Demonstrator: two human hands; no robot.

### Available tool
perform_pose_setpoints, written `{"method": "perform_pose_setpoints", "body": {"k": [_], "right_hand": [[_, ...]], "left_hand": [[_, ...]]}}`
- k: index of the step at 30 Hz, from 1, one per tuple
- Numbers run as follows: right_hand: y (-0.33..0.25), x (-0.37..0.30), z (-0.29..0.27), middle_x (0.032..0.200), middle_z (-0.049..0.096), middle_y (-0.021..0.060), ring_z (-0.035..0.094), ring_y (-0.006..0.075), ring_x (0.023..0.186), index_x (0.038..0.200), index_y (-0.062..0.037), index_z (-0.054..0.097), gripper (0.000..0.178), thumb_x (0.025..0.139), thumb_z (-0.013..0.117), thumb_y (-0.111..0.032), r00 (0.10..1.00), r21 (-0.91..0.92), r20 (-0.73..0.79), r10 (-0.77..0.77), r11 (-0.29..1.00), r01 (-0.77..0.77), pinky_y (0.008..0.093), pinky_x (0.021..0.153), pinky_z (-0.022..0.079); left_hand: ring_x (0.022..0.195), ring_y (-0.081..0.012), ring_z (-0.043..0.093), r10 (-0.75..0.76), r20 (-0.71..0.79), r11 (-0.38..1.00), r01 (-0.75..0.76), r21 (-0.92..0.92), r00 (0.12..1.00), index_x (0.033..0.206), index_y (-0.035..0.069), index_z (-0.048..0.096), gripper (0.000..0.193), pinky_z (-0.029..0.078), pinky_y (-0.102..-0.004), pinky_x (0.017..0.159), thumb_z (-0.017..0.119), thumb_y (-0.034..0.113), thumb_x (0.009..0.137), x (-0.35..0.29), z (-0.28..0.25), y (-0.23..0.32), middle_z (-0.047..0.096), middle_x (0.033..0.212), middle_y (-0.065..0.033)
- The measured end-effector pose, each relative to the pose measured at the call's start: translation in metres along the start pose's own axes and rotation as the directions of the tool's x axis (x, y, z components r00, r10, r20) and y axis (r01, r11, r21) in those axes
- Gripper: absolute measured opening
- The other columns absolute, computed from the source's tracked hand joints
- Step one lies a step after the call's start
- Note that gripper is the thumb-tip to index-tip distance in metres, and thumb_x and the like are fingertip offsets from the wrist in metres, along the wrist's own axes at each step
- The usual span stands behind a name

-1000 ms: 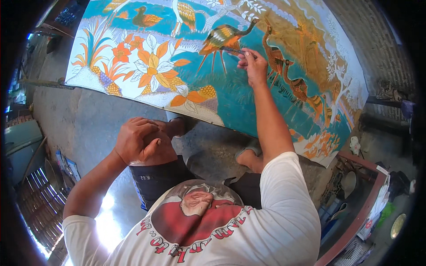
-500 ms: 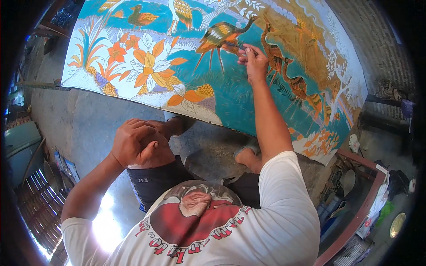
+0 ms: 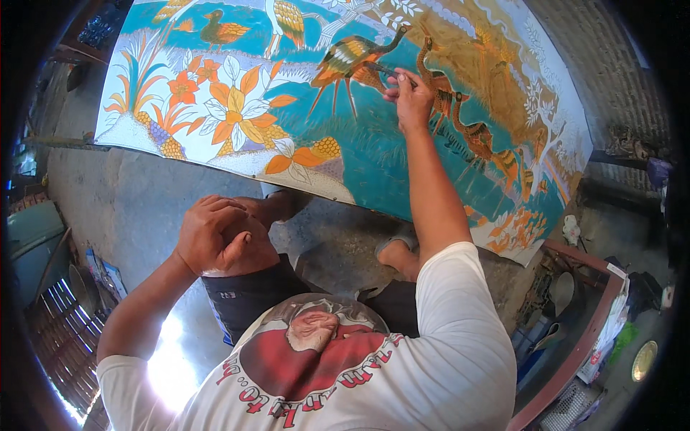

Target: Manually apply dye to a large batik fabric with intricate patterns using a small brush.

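A large painted cloth (image 3: 388,165) with birds, leaves and teal water spreads across the far side, above my legs. My right hand (image 3: 414,100) reaches over it, closed in a pinch on a thin, dark paintbrush (image 3: 381,70). The brush points left, at the lower body of a standing long-necked bird (image 3: 352,59) in brown, orange and white; whether its tip touches the cloth is hard to see. My left hand (image 3: 214,233) lies draped over my left knee, fingers spread and thumb apart, holding nothing.
On the right stands a wooden-framed case (image 3: 600,316) with utensils inside, and a round, pale lid-like disc (image 3: 645,361) beyond it. Bamboo slats (image 3: 68,323) are at the lower left. Grey concrete floor (image 3: 158,187) shows under the cloth's near edge.
The cloth and everything else sit slightly further left in the picture. My right hand and the brush stay by the same bird, shifted a little. My left hand remains on the knee.
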State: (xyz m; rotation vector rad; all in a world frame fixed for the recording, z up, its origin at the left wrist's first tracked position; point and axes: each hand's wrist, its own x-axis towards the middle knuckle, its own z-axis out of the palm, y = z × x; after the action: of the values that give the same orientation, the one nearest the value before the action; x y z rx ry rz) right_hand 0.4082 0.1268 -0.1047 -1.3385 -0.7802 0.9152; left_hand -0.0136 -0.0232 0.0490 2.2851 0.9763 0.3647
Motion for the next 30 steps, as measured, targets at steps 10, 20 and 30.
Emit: {"method": "perform_pose_setpoints", "body": {"k": [10,20,30], "right_hand": [[-0.015,-0.002,-0.005,0.099,0.074,0.0145,0.068,0.0153,0.068,0.120,0.0005,0.068,0.023,0.103,0.057,-0.013,0.998,-0.001,-0.070,0.006,1.000,-0.006,0.0316,0.059,0.062],[-0.008,0.003,-0.005,0.095,0.076,0.0125,0.067,0.0128,0.064,0.115,-0.0008,0.071,0.021,0.102,0.059,-0.013,0.998,-0.080,-0.024,-0.063,0.995,0.060,0.0300,0.055,0.059],[-0.016,0.004,-0.010,0.098,0.075,0.0109,0.067,0.0119,0.066,0.120,-0.0034,0.069,0.022,0.103,0.058,-0.012,0.997,-0.139,0.024,-0.071,0.987,0.074,0.0289,0.057,0.060]], "left_hand": [[0.092,-0.0420,0.069,0.003,-0.010,1.000,-0.003,0.004,1.000,0.091,0.001,0.071,0.035,0.055,-0.0476,0.084,0.067,0.033,0.078,0.001,0.002,-0.001,0.071,0.097,-0.0216],[0.092,-0.0420,0.068,0.002,-0.003,1.000,-0.002,0.009,1.000,0.091,0.002,0.071,0.035,0.055,-0.0472,0.085,0.067,0.035,0.079,0.003,0.002,0.001,0.071,0.097,-0.0213],[0.091,-0.0425,0.068,0.007,0.000,0.999,-0.007,0.031,1.000,0.092,0.001,0.071,0.036,0.055,-0.0476,0.084,0.067,0.034,0.079,0.004,0.003,0.000,0.071,0.095,-0.0216]]}}
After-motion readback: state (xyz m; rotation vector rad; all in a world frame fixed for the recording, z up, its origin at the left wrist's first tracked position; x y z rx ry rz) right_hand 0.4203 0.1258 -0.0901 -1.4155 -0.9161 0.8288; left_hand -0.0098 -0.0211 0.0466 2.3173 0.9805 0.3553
